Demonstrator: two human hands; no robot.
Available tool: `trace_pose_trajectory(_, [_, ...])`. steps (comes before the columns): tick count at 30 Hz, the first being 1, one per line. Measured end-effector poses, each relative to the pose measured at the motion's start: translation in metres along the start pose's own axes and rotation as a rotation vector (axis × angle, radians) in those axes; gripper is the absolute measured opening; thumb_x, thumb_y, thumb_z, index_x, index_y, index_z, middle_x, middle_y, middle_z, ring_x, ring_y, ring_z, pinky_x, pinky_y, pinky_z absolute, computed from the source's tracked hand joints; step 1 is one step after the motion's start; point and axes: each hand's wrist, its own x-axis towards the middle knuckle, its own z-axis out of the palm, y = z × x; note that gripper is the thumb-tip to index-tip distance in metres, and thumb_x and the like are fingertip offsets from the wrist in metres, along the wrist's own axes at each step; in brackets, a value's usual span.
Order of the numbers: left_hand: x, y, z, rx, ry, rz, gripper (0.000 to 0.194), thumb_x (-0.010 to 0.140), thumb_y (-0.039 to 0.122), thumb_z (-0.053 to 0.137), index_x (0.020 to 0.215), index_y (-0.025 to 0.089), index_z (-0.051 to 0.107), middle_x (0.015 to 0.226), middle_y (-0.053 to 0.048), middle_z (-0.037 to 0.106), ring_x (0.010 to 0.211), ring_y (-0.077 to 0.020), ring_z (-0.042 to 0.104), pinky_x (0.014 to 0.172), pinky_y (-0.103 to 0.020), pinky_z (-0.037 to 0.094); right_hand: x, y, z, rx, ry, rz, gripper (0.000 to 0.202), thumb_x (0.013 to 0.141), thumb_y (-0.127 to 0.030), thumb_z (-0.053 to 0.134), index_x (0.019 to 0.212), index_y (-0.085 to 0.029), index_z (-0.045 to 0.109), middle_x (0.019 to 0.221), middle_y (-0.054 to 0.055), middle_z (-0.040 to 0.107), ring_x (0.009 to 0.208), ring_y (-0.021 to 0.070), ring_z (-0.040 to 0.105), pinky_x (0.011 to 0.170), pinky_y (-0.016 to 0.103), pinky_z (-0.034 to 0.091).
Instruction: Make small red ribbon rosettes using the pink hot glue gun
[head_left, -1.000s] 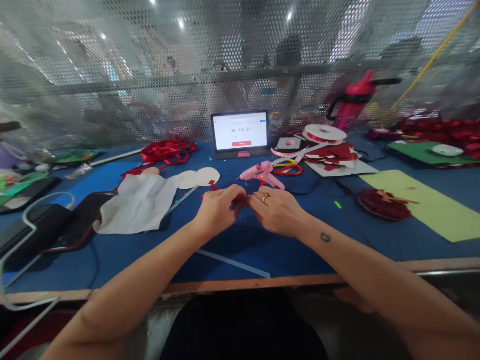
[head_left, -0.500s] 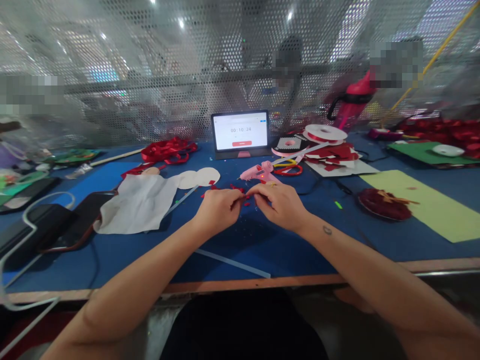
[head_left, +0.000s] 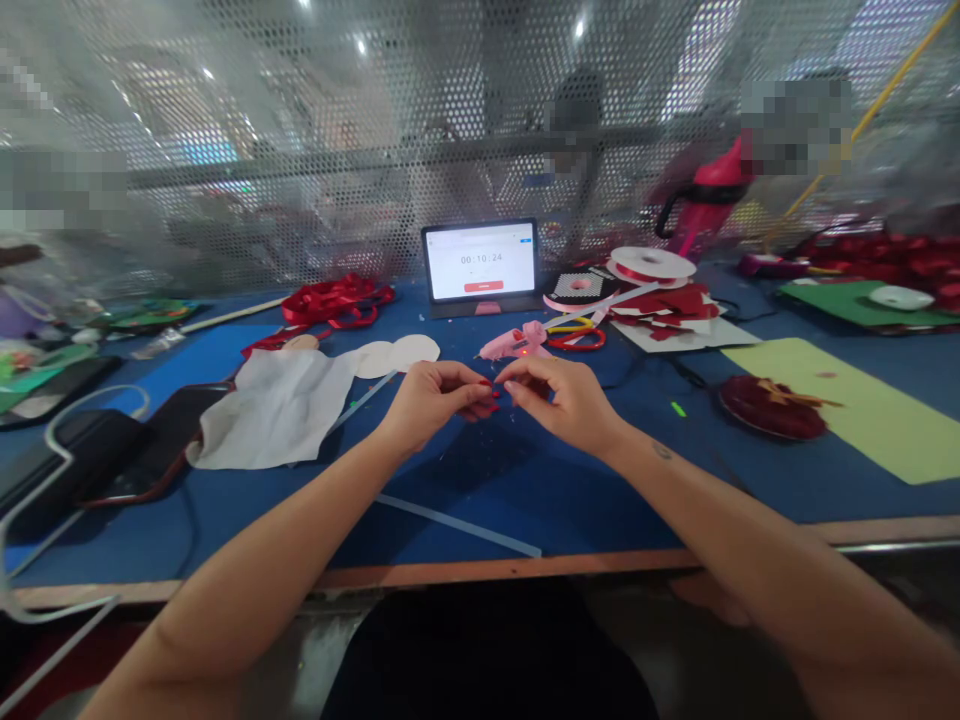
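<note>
My left hand [head_left: 433, 403] is closed, thumb against fingers, on a small red piece [head_left: 491, 392] that shows at its fingertips. Close to it on the right, my right hand [head_left: 562, 400] has its thumb and forefinger pinched together; whatever lies between them is too small to make out. A pink glue gun [head_left: 514, 343] lies just beyond both hands, with scissors [head_left: 577, 338] beside it. White round pieces [head_left: 409, 353] and a white cloth [head_left: 277, 405] lie to the left of my left hand.
A tablet [head_left: 482, 265] stands at the back. Ribbon spools [head_left: 651, 265] and red scraps lie right of it. A dark red round piece [head_left: 772, 407] rests by yellow paper [head_left: 892, 420]. A clear stick [head_left: 461, 525] lies near the front edge; a phone [head_left: 161, 440] is at left.
My left hand has turned, its fingers now showing beneath the thumb with the red piece. My right hand has shifted slightly right, and the fingertips are a little farther apart between the hands.
</note>
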Motion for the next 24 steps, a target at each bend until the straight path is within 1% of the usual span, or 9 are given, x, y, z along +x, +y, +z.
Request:
trace_pose_trajectory(4, [0.001,-0.001,0.001,0.063,-0.005,-0.045,0.011,0.067,0.022,0.068,0.07,0.012,0.064,0.063,-0.002,0.068,0.053,-0.0105,0.063,0.047,-0.018,0.049,0.001,-0.001,0.001,0.102,-0.033,0.035,0.02,0.082,-0.032,0.053,0.091,-0.017,0.062,0.073,0.002,0.064,0.062,0.0108,0.056,0.056,0.022,0.04])
trace_pose_trajectory(9, [0.0,0.001,0.002,0.11,-0.028,-0.068,0.01,0.064,0.019,0.07,0.067,0.012,0.064,0.057,0.0,0.065,0.052,-0.01,0.062,0.048,-0.018,0.05,0.001,-0.003,0.003,0.133,-0.061,0.028,0.014,0.08,-0.028,0.053,0.082,-0.017,0.06,0.07,0.001,0.061,0.06,0.0099,0.053,0.056,0.023,0.04])
trace_pose_trajectory(13, [0.003,0.0,-0.001,0.121,-0.006,-0.034,0.015,0.061,0.023,0.072,0.069,0.013,0.065,0.058,0.0,0.065,0.052,-0.0095,0.061,0.051,-0.018,0.05,0.002,-0.002,0.002,0.182,-0.001,0.039,0.012,0.081,-0.027,0.052,0.079,-0.017,0.058,0.066,0.0,0.06,0.058,0.0089,0.052,0.057,0.022,0.041])
trace_pose_trajectory(15, [0.006,-0.001,-0.006,0.114,0.094,0.024,0.019,0.064,0.028,0.072,0.074,0.013,0.065,0.062,-0.001,0.066,0.051,-0.0086,0.06,0.051,-0.018,0.049,0.002,0.0,0.001,0.196,0.09,0.077,0.014,0.081,-0.029,0.051,0.079,-0.017,0.058,0.064,-0.001,0.059,0.055,0.0082,0.052,0.055,0.022,0.041])
trace_pose_trajectory(17, [0.01,-0.002,-0.012,0.091,0.254,0.086,0.026,0.069,0.037,0.067,0.081,0.013,0.064,0.067,-0.003,0.067,0.052,-0.0082,0.059,0.05,-0.019,0.048,0.002,0.003,0.001,0.164,0.194,0.11,0.015,0.082,-0.031,0.05,0.079,-0.018,0.057,0.063,-0.002,0.058,0.052,0.0079,0.05,0.052,0.022,0.04])
trace_pose_trajectory(19, [0.015,-0.003,-0.019,0.077,0.412,0.15,0.03,0.074,0.041,0.061,0.085,0.013,0.062,0.074,-0.005,0.067,0.056,-0.0085,0.06,0.053,-0.02,0.049,0.002,0.006,0.002,0.072,0.239,0.119,0.016,0.081,-0.032,0.051,0.079,-0.018,0.058,0.062,-0.002,0.058,0.051,0.0081,0.049,0.053,0.022,0.039])
trace_pose_trajectory(20, [0.018,-0.004,-0.022,0.087,0.476,0.181,0.03,0.075,0.041,0.059,0.085,0.013,0.062,0.075,-0.005,0.067,0.058,-0.0087,0.06,0.056,-0.02,0.049,0.002,0.008,0.002,0.002,0.221,0.116,0.015,0.081,-0.032,0.052,0.079,-0.019,0.06,0.063,-0.002,0.06,0.053,0.0085,0.05,0.054,0.023,0.039])
trace_pose_trajectory(22, [0.022,-0.007,-0.031,0.149,0.553,0.228,0.027,0.077,0.039,0.057,0.085,0.013,0.062,0.075,-0.005,0.067,0.064,-0.0097,0.061,0.062,-0.021,0.05,0.002,0.012,0.005,-0.155,0.119,0.103,0.012,0.079,-0.028,0.054,0.08,-0.021,0.063,0.066,-0.001,0.063,0.057,0.0101,0.053,0.056,0.023,0.038])
trace_pose_trajectory(24, [0.025,-0.009,-0.041,0.301,0.56,0.261,0.024,0.076,0.036,0.056,0.084,0.014,0.063,0.074,-0.005,0.067,0.069,-0.0109,0.061,0.065,-0.021,0.049,0.002,0.015,0.008,-0.284,0.024,0.091,0.013,0.078,-0.024,0.055,0.086,-0.024,0.066,0.069,-0.002,0.066,0.062,0.0116,0.056,0.056,0.024,0.036])
